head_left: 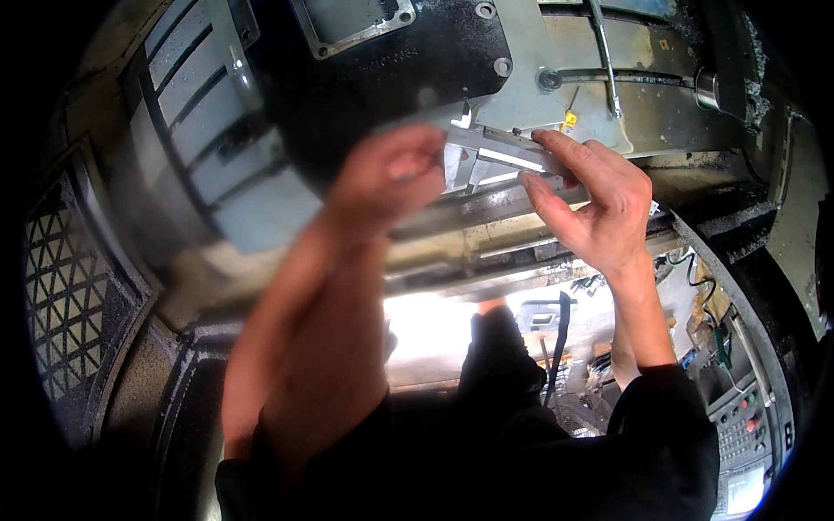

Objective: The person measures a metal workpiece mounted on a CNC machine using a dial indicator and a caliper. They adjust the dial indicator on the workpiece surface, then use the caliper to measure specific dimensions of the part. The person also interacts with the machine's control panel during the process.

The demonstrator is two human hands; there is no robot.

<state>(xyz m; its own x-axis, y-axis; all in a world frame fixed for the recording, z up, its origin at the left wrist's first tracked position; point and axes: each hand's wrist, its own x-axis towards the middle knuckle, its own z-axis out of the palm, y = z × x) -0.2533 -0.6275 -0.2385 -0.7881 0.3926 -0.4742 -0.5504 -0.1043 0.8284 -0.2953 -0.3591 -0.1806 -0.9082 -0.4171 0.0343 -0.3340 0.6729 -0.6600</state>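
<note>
A metal vernier caliper (512, 158) is held sideways in front of me, over the edge of the machine bed. My right hand (604, 204) grips its beam end, with the thumb below and fingers above. At the jaw end, my left hand (387, 178) is smeared by motion, its thumb and fingertips brought together in a pinch right beside the jaws. What sits between those left fingers, if anything, is hidden by the blur.
Beyond my hands lies a large black metal part (382, 78) with a rectangular opening, on a slotted grey machine bed (512, 78). A small yellow item (569, 120) and a thin metal rod (606, 61) are behind the caliper. Lower right stands a control panel (743, 425); a patterned grate (65, 269) is left.
</note>
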